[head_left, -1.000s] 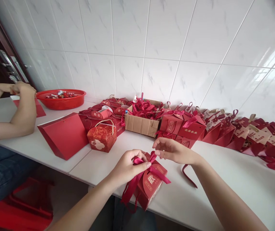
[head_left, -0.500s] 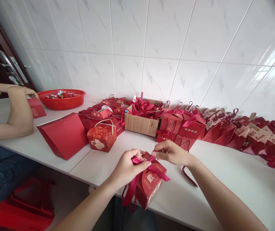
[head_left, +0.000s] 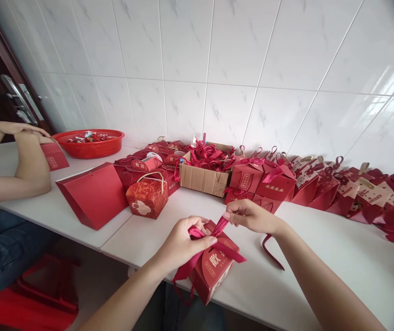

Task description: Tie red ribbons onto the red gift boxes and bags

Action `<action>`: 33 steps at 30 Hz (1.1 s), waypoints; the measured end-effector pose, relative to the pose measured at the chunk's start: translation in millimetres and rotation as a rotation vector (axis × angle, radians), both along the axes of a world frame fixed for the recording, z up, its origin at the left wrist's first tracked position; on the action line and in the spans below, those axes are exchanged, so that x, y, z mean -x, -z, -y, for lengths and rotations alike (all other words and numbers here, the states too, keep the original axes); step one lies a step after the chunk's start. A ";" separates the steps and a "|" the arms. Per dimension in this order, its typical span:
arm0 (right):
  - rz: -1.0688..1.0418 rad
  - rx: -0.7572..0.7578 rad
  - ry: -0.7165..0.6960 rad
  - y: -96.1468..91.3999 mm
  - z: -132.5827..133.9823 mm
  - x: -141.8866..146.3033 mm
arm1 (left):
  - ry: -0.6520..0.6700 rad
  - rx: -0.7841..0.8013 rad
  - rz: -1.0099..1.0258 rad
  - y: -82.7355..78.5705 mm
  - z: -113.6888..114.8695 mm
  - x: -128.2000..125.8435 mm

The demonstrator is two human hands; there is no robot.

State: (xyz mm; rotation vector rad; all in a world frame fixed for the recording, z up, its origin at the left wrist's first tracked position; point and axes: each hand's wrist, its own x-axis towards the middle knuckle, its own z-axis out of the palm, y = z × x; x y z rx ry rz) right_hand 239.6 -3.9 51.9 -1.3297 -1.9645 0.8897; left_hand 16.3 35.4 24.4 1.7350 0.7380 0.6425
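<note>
A red gift box [head_left: 214,271] with pale lettering lies at the table's front edge, in front of me. Crimson ribbon [head_left: 231,250] crosses its top in loops and tails. My left hand [head_left: 186,241] pinches the ribbon at the crossing, thumb on top, fingers partly hidden behind. A ribbon loop is pulled up by my right hand [head_left: 248,215], whose thumb and fingertips grip its end. Beyond my right wrist, a thin dark red cord handle [head_left: 271,252] lies on the white table [head_left: 321,266].
A cardboard box [head_left: 203,180] of ribbons stands by the wall. Several finished boxes [head_left: 276,186] are stacked right of it. Left are an orange-patterned box [head_left: 146,195], a large red box [head_left: 93,195] and a red basin [head_left: 91,147] of sweets. Another person's arms [head_left: 27,161] rest at far left.
My right hand has drawn the ribbon loop up and slightly right, so it stands longer. The left hand keeps its pinch at the crossing. The view has shifted slightly.
</note>
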 end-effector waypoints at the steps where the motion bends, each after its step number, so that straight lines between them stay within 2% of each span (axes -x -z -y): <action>1: 0.004 0.021 -0.003 -1.2 1.3 -0.8 | 0.015 0.005 0.016 -0.3 -0.3 0.3; 6: 0.009 0.074 0.014 -3.1 4.4 -0.1 | 0.066 0.004 0.063 -2.2 -0.2 0.4; 9: 0.027 0.146 -0.050 1.0 2.7 5.1 | 0.059 -0.017 0.035 -1.1 0.9 -1.1; 12: -0.021 0.183 -0.015 6.6 -0.8 9.4 | 0.036 -0.025 0.008 2.5 1.4 -2.3; 17: -0.068 0.112 0.026 10.2 -3.9 9.7 | -0.012 -0.071 0.047 9.4 -0.2 -2.7; 24: -0.005 -0.131 0.038 6.6 -1.3 9.5 | -0.035 -0.064 0.077 10.7 1.1 -3.1; 30: 0.084 -0.190 0.071 4.6 0.9 11.1 | -0.046 -0.060 0.089 10.7 1.9 -2.9; 33: 0.199 -0.126 0.093 0.1 4.7 7.9 | -0.004 -0.029 0.109 9.5 -0.8 -0.1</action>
